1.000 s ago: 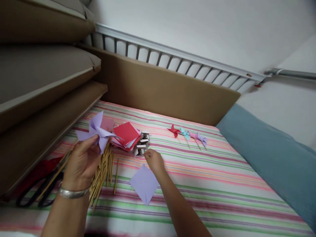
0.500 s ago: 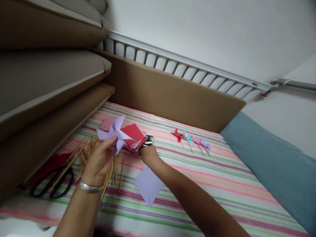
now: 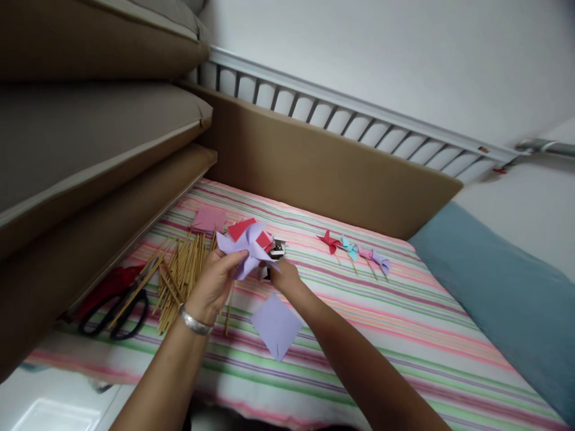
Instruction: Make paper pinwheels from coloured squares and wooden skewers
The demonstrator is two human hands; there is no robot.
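My left hand (image 3: 214, 282) is closed, with its thumb pressed on the middle of a folded light purple paper pinwheel (image 3: 245, 240). My right hand (image 3: 286, 276) is curled just right of the pinwheel, its fingertips mostly hidden. A small black-and-white object (image 3: 277, 248) lies just beyond it; I cannot make out what it is. Behind the pinwheel is a stack of red paper squares (image 3: 240, 228), partly covered. Below my right hand a light purple paper square (image 3: 277, 328) with a slit corner lies flat on the striped cloth (image 3: 381, 317).
Many thin wooden sticks (image 3: 186, 269) are heaped left of my left hand. Black-handled scissors (image 3: 130, 317) lie beside a red item (image 3: 108, 287). Pink paper squares (image 3: 209, 219) sit farther back. Several finished pinwheels on sticks (image 3: 350, 247) lie in a row to the right. Stacked cushions (image 3: 112, 143) border the left.
My left hand has carried the purple pinwheel right, over the red paper stack and close to my right hand. The pink squares and more sticks are now uncovered. The view has shifted slightly.
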